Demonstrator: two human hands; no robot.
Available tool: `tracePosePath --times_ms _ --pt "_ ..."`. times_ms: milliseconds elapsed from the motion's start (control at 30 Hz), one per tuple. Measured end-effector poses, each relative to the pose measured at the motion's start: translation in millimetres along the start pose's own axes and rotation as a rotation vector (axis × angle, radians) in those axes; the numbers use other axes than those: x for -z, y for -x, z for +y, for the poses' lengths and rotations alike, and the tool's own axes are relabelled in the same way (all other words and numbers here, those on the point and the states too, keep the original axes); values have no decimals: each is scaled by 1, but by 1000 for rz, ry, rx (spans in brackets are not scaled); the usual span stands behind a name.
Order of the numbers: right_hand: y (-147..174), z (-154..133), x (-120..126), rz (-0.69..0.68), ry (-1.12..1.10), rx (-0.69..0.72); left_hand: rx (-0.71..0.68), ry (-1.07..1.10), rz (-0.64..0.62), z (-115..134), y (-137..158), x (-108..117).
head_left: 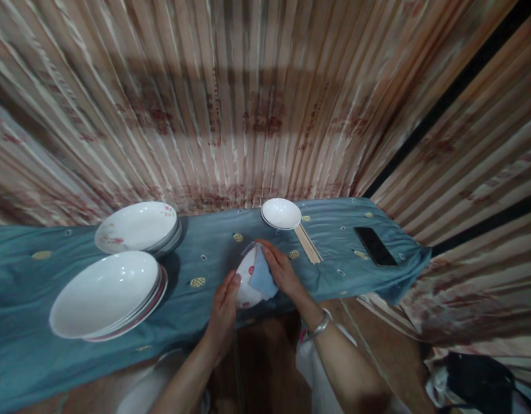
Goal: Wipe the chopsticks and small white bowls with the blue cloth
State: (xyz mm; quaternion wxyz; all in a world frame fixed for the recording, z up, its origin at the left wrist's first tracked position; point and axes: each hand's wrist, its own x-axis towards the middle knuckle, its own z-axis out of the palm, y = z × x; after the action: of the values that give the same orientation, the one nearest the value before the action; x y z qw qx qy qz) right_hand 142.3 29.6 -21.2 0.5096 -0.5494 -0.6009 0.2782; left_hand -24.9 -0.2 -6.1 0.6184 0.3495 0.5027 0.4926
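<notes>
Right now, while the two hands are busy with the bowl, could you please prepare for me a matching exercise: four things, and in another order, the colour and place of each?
Things:
1. phone
2. small cloth
3. chopsticks
4. bangle

Colours and places:
A. silver, around the right forearm
B. black, near the right end of the table
C. pale wood colour, next to the small white dishes
D. light blue, against the held bowl

Right pairs: 1-B; 2-D; 3-C; 4-A

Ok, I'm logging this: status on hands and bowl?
Left hand gripping the tilted bowl. Right hand holding blue cloth against it. Chopsticks apart at right, not in the way.
</notes>
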Motion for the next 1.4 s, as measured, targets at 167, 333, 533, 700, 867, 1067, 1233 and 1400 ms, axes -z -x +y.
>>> tracePosePath --times_ms 167,333,533,700,867,1067,1233,1400 --pt "-2 -5 -4 10 -36 -15 36 -75 68 3 -2 -2" --pt "0 -6 -7 47 -22 11 -118 -160 -103 10 -10 5" --pt "6 -21 -7 100 184 142 -125 -130 -142 13 -10 12" --pt "22 -39 -15 66 460 350 -101 -96 -123 7 -12 19" --pt "39 -53 -34 -1 691 544 -115 -38 -94 2 -18 27" --pt "32 -50 -24 -53 562 455 -55 45 -167 0 -21 32" --pt "14 -27 -10 -66 129 188 56 136 -162 9 -18 28" --pt "7 -4 -18 -22 -116 -30 106 234 -111 18 -18 27"
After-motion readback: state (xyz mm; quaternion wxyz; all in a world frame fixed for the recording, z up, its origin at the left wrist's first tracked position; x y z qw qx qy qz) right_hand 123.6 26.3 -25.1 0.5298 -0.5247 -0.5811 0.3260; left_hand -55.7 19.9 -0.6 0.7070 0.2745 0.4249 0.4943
